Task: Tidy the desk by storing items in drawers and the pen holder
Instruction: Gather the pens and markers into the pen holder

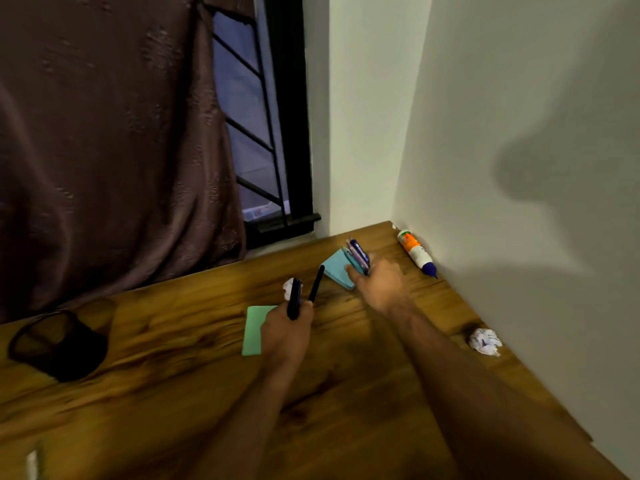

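Left hand [287,332]: at the centre of the frame, its grip clenched around two dark pens [304,294] that stick up and away from the fist; it looks like a bundle being collected for one trip to the holder.
Right hand [377,284]: right of centre, blurred, its grip grasping a cluster of coloured pens [358,256] just over the blue notepad [337,270]; whether they have left the pad cannot be told.
Pen holder [59,344]: a dark mesh cup at the left of the frame, well apart from both hands and apparently lying on its side; it may need righting first.
Green notepad [254,329]: flat on the bench [173,393], partly under the left hand; probably drawer material.
Glue bottle [417,252]: lying along the wall [502,133] at the upper right, nozzle toward the lower right.
Crumpled paper [485,341]: by the wall at the right; a second paper ball [288,288] sits just behind the left hand's pens.
Edges: the bench meets the wall on the right and a curtained window [256,133] at the back, so that corner is tight.
Open room: the wide bare stretch between the hands and the holder gives a clear path leftward.
Drawers: none in view.
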